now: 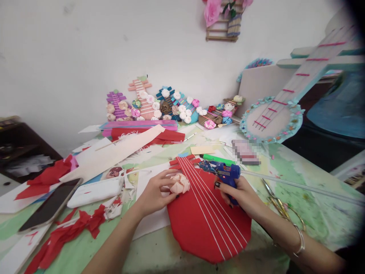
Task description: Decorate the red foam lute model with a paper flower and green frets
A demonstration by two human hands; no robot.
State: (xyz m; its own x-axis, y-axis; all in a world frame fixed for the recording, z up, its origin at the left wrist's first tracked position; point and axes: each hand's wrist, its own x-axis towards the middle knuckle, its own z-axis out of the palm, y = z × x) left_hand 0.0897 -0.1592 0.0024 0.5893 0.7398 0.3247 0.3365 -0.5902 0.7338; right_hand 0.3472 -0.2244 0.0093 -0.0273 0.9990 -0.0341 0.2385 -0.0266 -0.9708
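My nails are painted a dark, near-black colour. It shows on the thumbnail of my right hand and on a fingertip of my left hand. The nails are kept short and rounded. Round my right wrist sits a thin silver bangle, plain polished metal that looks like two slim bands lying side by side. Both my forearms are bare as far as the lower edge of the view.
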